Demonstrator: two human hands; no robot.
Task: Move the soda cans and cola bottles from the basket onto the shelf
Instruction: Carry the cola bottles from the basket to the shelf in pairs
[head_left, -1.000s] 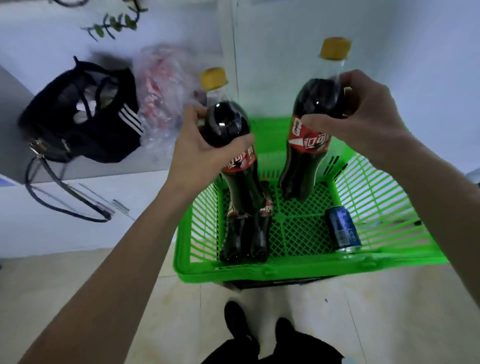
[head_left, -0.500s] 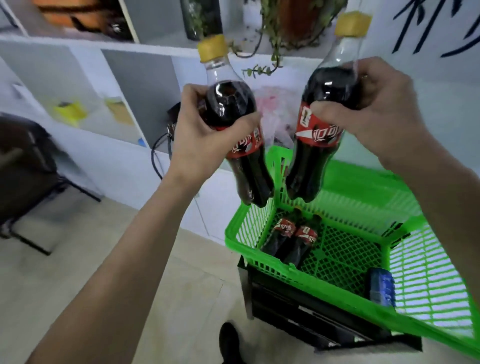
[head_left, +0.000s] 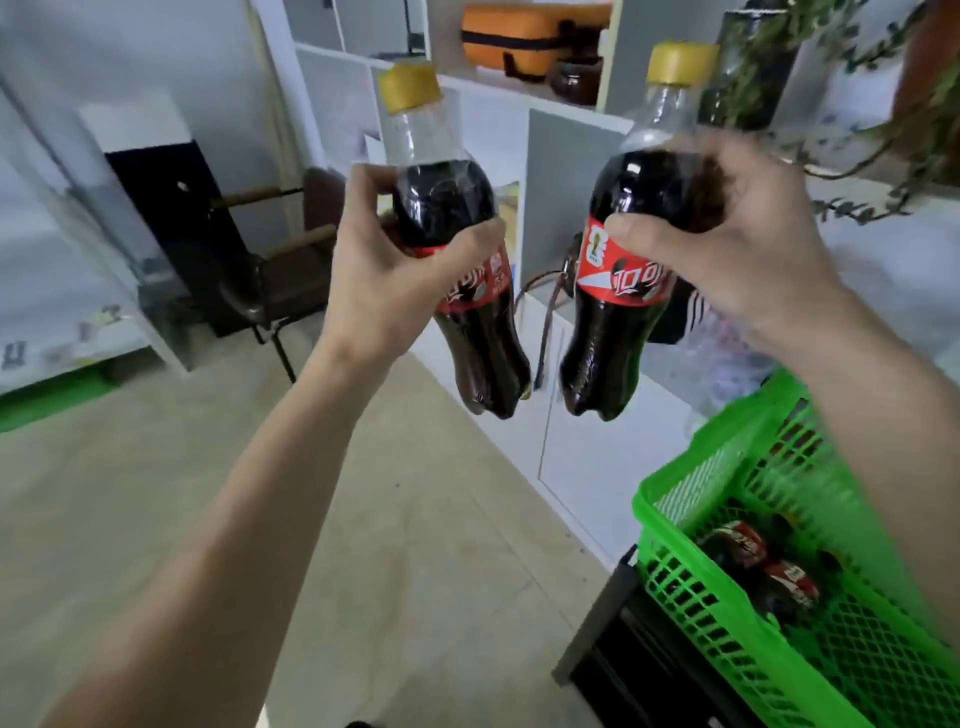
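Lying half-hidden, basket (head_left: 675, 506) bottles (head_left: 763, 566).

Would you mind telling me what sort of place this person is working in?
Probably an office or a lived-in room rather than a shop: a white cubby shelf holds an orange case and a trailing plant, and a dark chair stands on the tiled floor.

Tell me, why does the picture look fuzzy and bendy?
Head view: the right hand is smeared by motion blur, the green plastic basket too; the wide lens bows the white shelf edges; window glare glints on both dark cola bottles.
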